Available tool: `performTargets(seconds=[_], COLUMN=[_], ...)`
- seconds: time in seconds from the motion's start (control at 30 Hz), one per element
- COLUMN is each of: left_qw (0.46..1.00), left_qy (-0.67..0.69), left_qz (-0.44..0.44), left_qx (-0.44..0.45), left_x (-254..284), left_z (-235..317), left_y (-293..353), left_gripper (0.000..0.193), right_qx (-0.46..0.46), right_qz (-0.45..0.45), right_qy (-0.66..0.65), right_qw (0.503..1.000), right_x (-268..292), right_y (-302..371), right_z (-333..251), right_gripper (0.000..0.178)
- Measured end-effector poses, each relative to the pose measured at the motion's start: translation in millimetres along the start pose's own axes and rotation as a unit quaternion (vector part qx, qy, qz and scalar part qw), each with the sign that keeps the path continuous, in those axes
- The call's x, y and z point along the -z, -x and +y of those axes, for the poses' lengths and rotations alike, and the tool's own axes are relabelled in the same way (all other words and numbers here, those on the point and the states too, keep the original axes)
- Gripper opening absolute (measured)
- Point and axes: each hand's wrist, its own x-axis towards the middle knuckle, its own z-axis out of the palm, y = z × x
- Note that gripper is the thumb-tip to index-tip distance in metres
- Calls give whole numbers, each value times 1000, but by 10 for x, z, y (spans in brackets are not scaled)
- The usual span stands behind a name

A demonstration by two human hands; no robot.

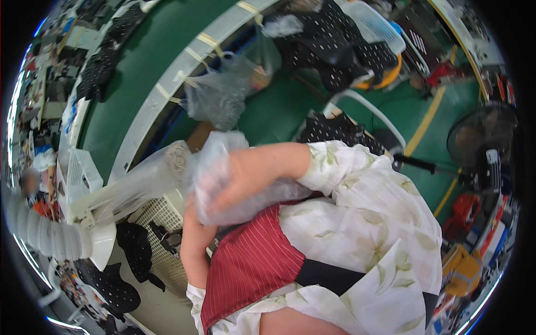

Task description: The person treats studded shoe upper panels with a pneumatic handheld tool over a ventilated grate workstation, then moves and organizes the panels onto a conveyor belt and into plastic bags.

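Note:
A crumpled clear plastic bag is bunched between my two hands in front of my body. From the right, my right hand is closed on it, its fingers smeared by motion and partly behind the film. My left hand comes up from below and grips the lower left side; plastic covers most of its fingers. Part of the bag trails right, over my red striped apron. Whether anything lies inside the bag, I cannot make out.
Left of my hands stand a beige plastic basket, black dotted cloth and a plastic-covered white machine part. Clear bags hang from the table edge ahead. Dotted cloth lies piled beyond; a fan stands right.

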Motion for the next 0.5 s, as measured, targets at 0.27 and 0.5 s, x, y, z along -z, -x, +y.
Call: performTargets(seconds=[0.27, 0.5], left_qw=[799, 785], left_qy=[570, 538], left_qz=[141, 232], left_qx=[134, 202], left_x=[-94, -276], left_z=[-50, -52], left_y=[166, 287], left_gripper=[54, 32], right_qx=[10, -120], right_qz=[136, 23], right_qy=[-187, -254], right_qw=[973, 960], right_x=[-465, -859], right_y=[210, 449], right_z=[848, 651], right_gripper=[36, 31])
